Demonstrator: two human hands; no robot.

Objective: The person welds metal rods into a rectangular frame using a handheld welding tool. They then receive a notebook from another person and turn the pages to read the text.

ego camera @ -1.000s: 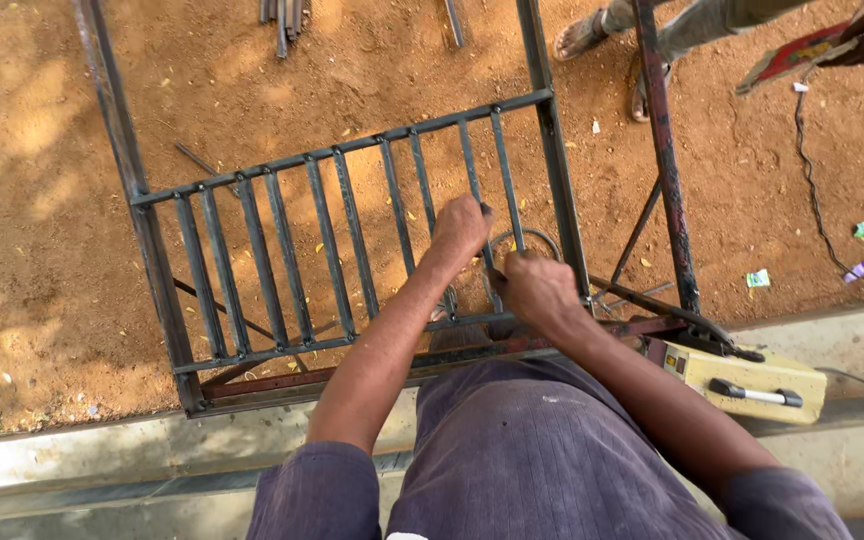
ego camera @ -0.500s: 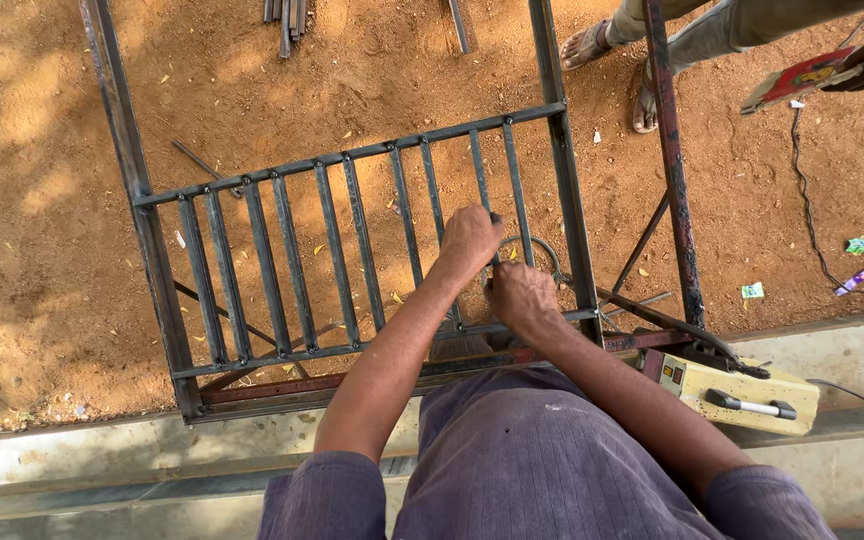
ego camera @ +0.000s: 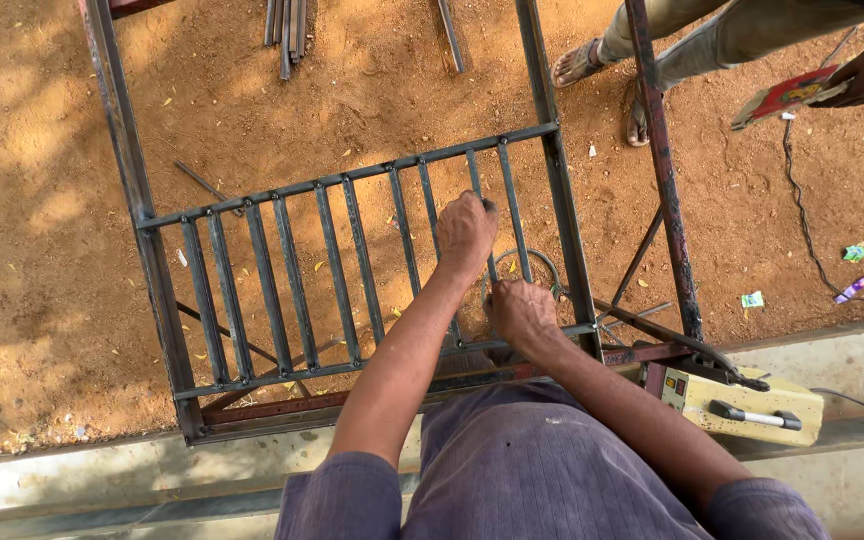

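Note:
A dark steel grille (ego camera: 282,290) with several upright bars lies flat on the sandy ground below me. My left hand (ego camera: 466,235) is closed around one of the bars near the grille's right end. My right hand (ego camera: 520,310) is just below it, with its fingers closed on the lower edge of a thin metal ring (ego camera: 544,262) that lies against the same bars. Both of my arms reach forward over my grey-blue trousers.
A yellowish welding machine (ego camera: 742,405) with a black handle sits on the concrete ledge (ego camera: 72,480) at the right. Another person's sandalled feet (ego camera: 592,62) and a hand holding a red object (ego camera: 792,95) are at the top right. A black cable (ego camera: 802,215) and loose steel rods (ego camera: 287,25) lie on the dirt.
My left hand has slid a little up its bar toward the top rail. My right hand stays at the ring. The view has shifted slightly.

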